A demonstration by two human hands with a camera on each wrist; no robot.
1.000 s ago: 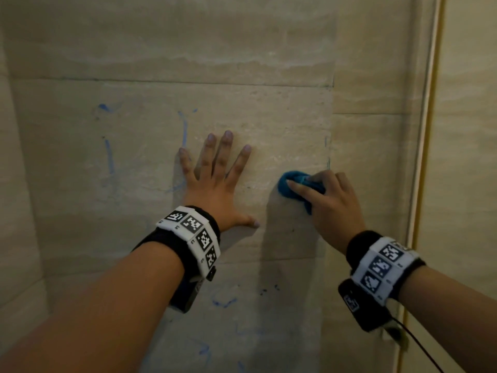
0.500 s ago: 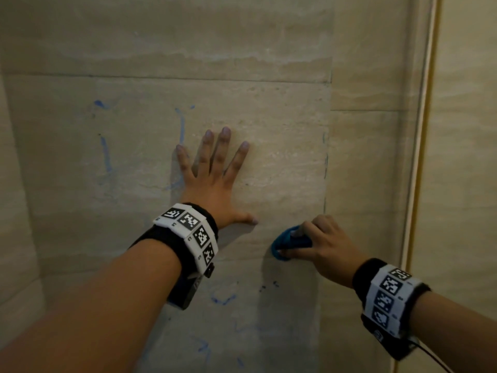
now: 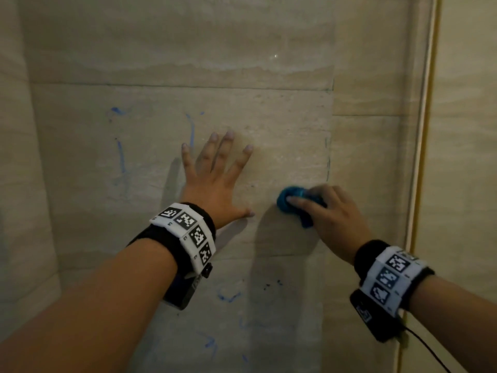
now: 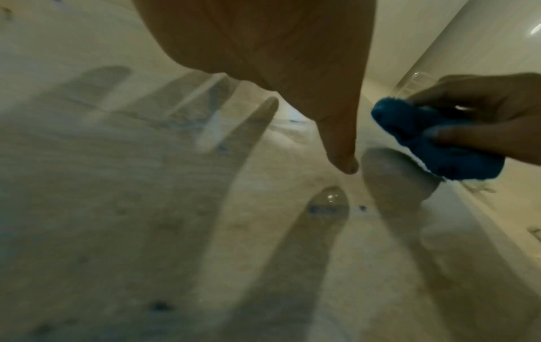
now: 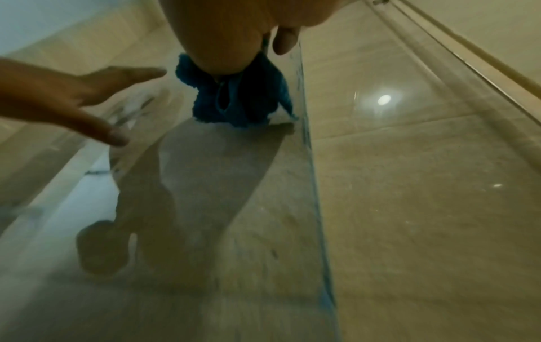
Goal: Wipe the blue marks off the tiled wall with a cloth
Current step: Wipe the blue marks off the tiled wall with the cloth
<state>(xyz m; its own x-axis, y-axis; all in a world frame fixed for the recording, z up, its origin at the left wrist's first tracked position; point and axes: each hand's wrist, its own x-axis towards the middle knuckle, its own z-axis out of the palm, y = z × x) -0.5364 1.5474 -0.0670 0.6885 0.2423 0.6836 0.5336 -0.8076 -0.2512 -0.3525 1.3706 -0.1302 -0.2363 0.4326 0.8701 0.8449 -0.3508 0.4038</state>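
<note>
Pressing a bunched blue cloth (image 3: 291, 201) to the tiled wall (image 3: 269, 125), right hand (image 3: 333, 219) grips it, fingers curled. Left hand (image 3: 215, 181) lies flat, fingers spread, beside it. Blue marks (image 3: 121, 162) sit left and below.

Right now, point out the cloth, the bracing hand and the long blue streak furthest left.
cloth (image 3: 286, 200): head view, bunched front.
left hand (image 3: 212, 184): head view, back of hand.
blue streak (image 3: 121, 160): head view, mid-line.

Bare forearms, no sleeves. Left wristband (image 3: 185, 232): black cuff w/ white strip of black square code tags, black box under. Right wristband (image 3: 392, 278): same, plus thin black cable (image 3: 430, 351) trailing from its box.
</note>
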